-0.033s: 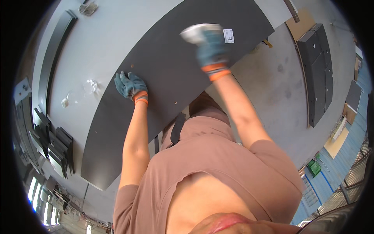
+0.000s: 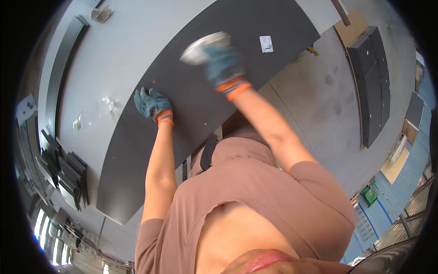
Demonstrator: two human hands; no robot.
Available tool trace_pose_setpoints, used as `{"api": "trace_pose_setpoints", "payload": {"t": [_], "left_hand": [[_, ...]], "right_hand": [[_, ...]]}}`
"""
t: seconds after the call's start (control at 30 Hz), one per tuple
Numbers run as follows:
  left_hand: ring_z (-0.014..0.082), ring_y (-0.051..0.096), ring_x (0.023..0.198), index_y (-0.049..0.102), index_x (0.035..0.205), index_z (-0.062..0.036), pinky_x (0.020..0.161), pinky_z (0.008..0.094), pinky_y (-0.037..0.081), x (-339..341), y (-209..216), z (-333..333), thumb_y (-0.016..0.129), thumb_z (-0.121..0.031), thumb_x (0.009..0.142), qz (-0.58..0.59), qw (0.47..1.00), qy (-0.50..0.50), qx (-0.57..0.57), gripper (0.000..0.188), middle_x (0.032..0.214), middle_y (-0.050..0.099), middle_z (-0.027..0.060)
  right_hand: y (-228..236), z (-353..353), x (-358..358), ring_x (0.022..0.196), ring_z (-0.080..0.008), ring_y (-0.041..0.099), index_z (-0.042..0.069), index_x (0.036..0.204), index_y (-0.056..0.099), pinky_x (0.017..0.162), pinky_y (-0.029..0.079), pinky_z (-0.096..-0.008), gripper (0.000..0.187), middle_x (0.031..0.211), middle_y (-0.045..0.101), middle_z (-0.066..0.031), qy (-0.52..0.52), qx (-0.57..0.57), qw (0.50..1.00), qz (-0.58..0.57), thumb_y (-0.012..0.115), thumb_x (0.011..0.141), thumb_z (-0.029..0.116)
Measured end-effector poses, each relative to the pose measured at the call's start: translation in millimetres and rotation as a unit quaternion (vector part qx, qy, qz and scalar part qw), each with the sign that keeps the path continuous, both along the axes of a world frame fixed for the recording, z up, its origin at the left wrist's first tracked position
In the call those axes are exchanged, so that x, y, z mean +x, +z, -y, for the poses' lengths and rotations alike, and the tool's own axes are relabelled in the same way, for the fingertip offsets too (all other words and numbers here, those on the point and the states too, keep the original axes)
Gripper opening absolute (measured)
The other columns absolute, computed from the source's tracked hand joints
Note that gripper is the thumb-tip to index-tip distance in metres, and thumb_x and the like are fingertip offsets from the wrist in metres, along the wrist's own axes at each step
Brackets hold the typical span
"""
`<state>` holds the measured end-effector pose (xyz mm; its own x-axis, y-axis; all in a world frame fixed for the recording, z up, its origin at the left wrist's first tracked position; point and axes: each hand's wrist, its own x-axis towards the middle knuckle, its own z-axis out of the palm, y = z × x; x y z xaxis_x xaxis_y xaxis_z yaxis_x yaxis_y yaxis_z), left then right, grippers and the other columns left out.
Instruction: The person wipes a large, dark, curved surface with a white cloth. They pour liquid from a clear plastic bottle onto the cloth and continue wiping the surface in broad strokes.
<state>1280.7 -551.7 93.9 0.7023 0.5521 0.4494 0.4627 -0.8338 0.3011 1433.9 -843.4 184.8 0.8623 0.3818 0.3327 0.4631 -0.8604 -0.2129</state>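
Dark panel (image 2: 196,102) under left hand (image 2: 153,104), white cloth (image 2: 195,51) in right hand (image 2: 222,64)

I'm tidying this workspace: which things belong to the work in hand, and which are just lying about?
In use:
- Dark panel, under the left hand
- White cloth-like item, blurred, in the right hand

Apparently lying about:
- Clear plastic bottle
- Dark stacked pieces, left
- Dark boards, right
- Green object
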Motion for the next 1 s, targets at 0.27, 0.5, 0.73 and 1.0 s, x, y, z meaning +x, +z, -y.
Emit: {"api": "trace_pose_setpoints", "payload": {"t": [0.27,0.5,0.73,1.0], "left_hand": [[0.0395,0.054,0.135,0.066,0.127,0.0007,0.115,0.0505,0.043,0,-4,1,0.055,-0.023,0.104,-0.025,0.999,0.018,-0.008,0.035,0.14,0.062,0.0214],[0.0406,0.055,0.134,0.064,0.129,0.0002,0.113,0.0517,0.044,3,4,5,0.059,-0.02,0.102,-0.05,0.999,0.013,0.006,0.034,0.141,0.06,0.0219],[0.0404,0.053,0.136,0.063,0.133,0.0006,0.114,0.0512,0.044,2,9,9,0.059,-0.019,0.101,-0.067,0.997,0.023,0.007,0.037,0.143,0.059,0.0213],[0.0395,0.054,0.135,0.066,0.131,0.0012,0.114,0.051,0.043,5,14,8,0.058,-0.018,0.102,-0.077,0.997,0.021,-0.002,0.036,0.142,0.06,0.0215]], "right_hand": [[-52,-182,3,0.116,-0.0251,0.069,0.016,0.123,0.069,0.096,0.057,-0.0352,0.029,0.125,0.071,-0.0048,0.241,0.045,0.964,-0.1,0.054,0.1,0.025],[-31,131,127,0.092,-0.0273,0.074,0.011,0.1,0.079,0.08,0.058,-0.0404,0.02,0.097,0.077,-0.0119,-0.209,0.156,0.961,0.09,0.062,0.089,0.011],[-39,278,69,0.083,-0.0212,0.074,0.004,0.097,0.082,0.08,0.059,-0.0352,0.023,0.093,0.08,-0.0116,-0.451,0.269,0.851,0.0,0.059,0.092,0.005],[-35,-67,74,0.114,-0.0284,0.068,0.02,0.119,0.069,0.093,0.058,-0.041,0.026,0.124,0.071,-0.004,0.152,0.01,0.983,-0.103,0.058,0.095,0.021]]}}
